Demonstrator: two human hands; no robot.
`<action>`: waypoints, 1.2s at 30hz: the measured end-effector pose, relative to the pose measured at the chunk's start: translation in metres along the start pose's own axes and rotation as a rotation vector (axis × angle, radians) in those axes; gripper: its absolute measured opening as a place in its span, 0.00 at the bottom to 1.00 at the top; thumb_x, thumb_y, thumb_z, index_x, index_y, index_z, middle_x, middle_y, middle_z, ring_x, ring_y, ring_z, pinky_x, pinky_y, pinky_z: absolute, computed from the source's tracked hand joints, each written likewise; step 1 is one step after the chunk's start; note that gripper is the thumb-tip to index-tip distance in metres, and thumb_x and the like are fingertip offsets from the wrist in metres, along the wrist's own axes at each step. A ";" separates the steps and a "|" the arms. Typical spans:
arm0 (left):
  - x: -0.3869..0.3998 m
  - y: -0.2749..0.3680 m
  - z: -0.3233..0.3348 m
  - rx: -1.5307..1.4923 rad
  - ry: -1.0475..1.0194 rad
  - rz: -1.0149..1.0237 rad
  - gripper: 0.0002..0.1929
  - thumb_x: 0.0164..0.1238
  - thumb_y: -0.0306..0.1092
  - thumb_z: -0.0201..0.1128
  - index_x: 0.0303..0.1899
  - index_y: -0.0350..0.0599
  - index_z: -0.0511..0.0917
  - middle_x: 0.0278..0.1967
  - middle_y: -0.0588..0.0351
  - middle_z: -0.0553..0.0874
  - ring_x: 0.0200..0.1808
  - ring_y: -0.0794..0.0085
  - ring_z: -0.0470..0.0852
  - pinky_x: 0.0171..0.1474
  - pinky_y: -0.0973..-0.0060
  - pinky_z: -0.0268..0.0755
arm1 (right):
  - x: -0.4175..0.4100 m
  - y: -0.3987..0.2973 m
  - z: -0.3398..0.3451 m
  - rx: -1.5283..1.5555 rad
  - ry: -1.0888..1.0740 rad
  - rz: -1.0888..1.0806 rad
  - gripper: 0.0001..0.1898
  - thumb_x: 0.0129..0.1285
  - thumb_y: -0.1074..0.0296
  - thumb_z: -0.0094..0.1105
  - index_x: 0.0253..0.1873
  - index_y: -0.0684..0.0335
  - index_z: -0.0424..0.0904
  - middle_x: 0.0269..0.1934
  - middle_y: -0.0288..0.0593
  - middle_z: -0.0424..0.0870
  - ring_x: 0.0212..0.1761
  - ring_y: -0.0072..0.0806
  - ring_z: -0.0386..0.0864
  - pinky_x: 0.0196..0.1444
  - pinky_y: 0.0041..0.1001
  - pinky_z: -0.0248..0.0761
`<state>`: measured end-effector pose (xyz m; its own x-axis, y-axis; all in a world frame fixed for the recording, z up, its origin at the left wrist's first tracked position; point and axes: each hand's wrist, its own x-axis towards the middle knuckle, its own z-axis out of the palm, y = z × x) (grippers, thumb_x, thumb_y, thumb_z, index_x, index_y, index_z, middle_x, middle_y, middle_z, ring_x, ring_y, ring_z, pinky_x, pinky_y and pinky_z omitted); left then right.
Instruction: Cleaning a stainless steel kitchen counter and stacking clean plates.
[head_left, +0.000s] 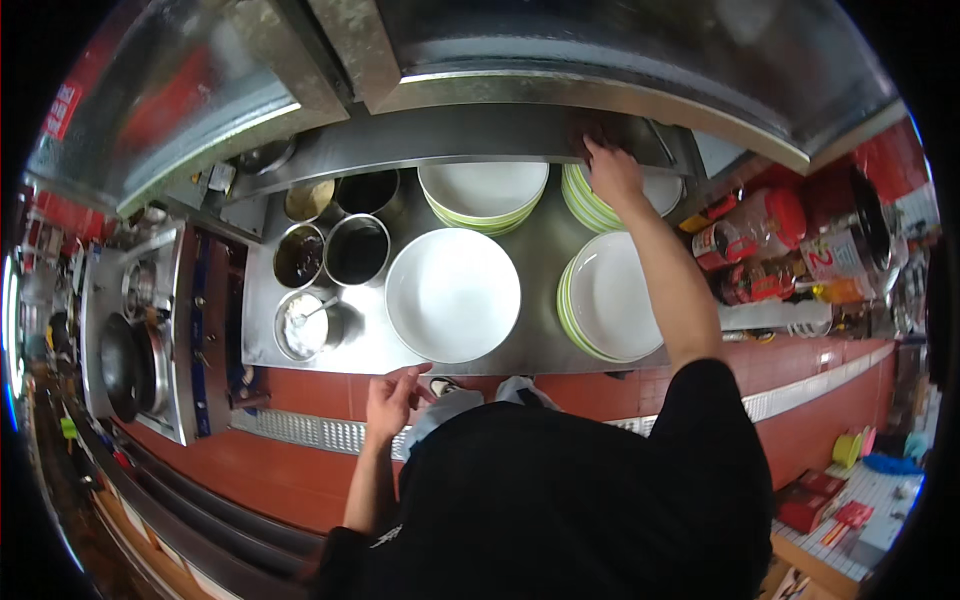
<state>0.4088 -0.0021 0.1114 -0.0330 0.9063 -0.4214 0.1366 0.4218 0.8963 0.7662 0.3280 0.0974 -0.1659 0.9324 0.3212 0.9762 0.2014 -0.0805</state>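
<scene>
My left hand (391, 399) hovers at the counter's front edge, left of the nearest white bowl (453, 294), with its fingers apart and nothing seen in it. Stretched toward the back, my right hand (616, 174) is above a stack of green-striped white bowls (589, 201). Its index finger reaches the steel shelf front (517, 133), and I cannot tell whether it touches. Beneath my right forearm stands another bowl stack (611, 300). A third stack (486, 191) sits behind the single-looking bowl, partly hidden by the shelf.
At the counter's left are several steel pots, one with white contents (304, 330) and a spoon, one with dark sauce (298, 256). A stove with a black wok (120, 367) stands further left. Jars with red lids (784, 214) line the right. The steel counter (538, 330) ends before my body.
</scene>
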 end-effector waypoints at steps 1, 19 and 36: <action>-0.001 -0.003 0.001 -0.027 0.027 -0.008 0.19 0.72 0.40 0.50 0.42 0.32 0.82 0.18 0.55 0.82 0.15 0.84 0.68 0.19 0.84 0.59 | -0.003 -0.004 -0.007 -0.003 -0.015 -0.024 0.22 0.61 0.63 0.51 0.62 0.46 0.71 0.46 0.50 0.82 0.48 0.47 0.79 0.51 0.43 0.72; 0.017 0.007 -0.002 -0.073 -0.058 -0.093 0.20 0.72 0.46 0.50 0.29 0.38 0.75 0.17 0.56 0.80 0.14 0.85 0.66 0.18 0.84 0.54 | 0.037 -0.018 -0.024 -0.023 -0.179 0.159 0.26 0.57 0.69 0.50 0.63 0.50 0.68 0.50 0.51 0.80 0.51 0.48 0.78 0.52 0.42 0.72; 0.015 -0.013 -0.013 -0.284 -0.120 -0.011 0.22 0.73 0.48 0.48 0.28 0.37 0.73 0.21 0.56 0.78 0.24 0.76 0.77 0.30 0.79 0.70 | 0.044 0.025 -0.046 -0.041 -0.020 0.069 0.26 0.54 0.71 0.46 0.62 0.55 0.71 0.54 0.54 0.76 0.56 0.47 0.74 0.57 0.41 0.67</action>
<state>0.3939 0.0060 0.0954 0.0862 0.8991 -0.4293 -0.1455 0.4376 0.8873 0.7898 0.3600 0.1525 -0.1008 0.9493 0.2978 0.9902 0.1247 -0.0624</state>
